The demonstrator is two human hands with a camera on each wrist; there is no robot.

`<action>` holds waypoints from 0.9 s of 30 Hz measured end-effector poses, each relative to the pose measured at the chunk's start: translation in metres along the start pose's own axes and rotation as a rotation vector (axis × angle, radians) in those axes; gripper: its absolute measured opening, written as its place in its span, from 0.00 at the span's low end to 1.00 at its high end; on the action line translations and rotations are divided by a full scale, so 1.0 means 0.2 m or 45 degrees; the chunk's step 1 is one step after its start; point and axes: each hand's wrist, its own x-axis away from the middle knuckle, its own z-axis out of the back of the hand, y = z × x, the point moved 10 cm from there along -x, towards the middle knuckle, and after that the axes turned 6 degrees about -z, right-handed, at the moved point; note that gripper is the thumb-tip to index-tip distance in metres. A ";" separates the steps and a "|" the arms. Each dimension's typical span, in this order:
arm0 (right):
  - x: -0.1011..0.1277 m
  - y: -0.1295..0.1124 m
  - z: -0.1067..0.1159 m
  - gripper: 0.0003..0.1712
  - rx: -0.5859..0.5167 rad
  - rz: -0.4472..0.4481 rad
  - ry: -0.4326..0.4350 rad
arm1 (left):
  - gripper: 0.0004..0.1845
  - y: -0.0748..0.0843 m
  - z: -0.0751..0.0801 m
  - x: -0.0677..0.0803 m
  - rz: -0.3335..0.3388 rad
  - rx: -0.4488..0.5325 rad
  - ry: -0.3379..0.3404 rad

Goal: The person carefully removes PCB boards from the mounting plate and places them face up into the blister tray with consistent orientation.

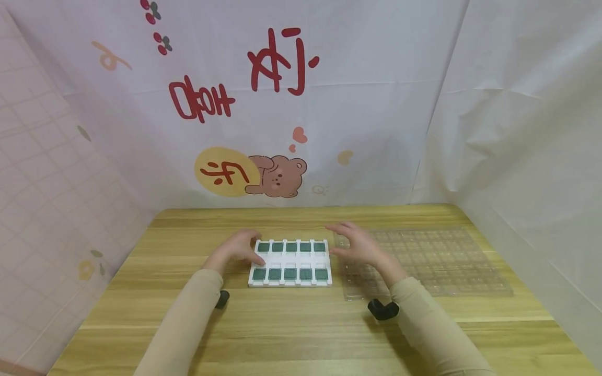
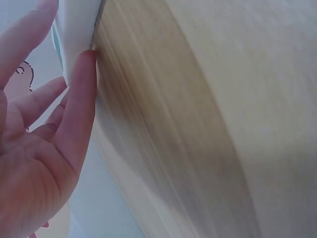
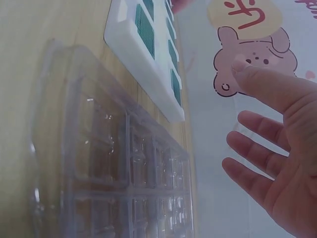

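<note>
Head view: white tray (image 1: 290, 261) between both hands' fingers (image 1: 257, 256).

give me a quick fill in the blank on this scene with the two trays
1. The white tray holds ____ green squares.
2. The clear plastic tray lies on the tray's ____ side.
3. The left hand touches the white tray's ____ edge.
4. The right hand has its fingers ____.

Missing words: ten; right; left; spread
</note>
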 end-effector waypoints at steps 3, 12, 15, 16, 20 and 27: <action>0.00 0.00 0.00 0.38 0.021 0.020 0.000 | 0.43 -0.01 0.00 0.00 0.007 -0.022 0.004; -0.02 0.04 -0.03 0.39 0.036 -0.051 -0.039 | 0.38 -0.02 0.00 -0.01 0.038 -0.034 0.018; -0.04 0.05 -0.04 0.39 0.055 -0.055 -0.045 | 0.38 -0.02 0.00 -0.01 0.045 -0.029 0.022; -0.04 0.05 -0.04 0.39 0.062 -0.056 -0.045 | 0.38 -0.03 0.00 -0.01 0.049 -0.023 0.022; -0.06 0.05 -0.04 0.38 0.063 -0.066 -0.060 | 0.39 -0.03 0.00 0.00 0.071 0.004 0.025; -0.08 0.02 -0.04 0.38 0.103 -0.096 -0.091 | 0.40 -0.03 0.00 0.01 0.112 0.075 0.027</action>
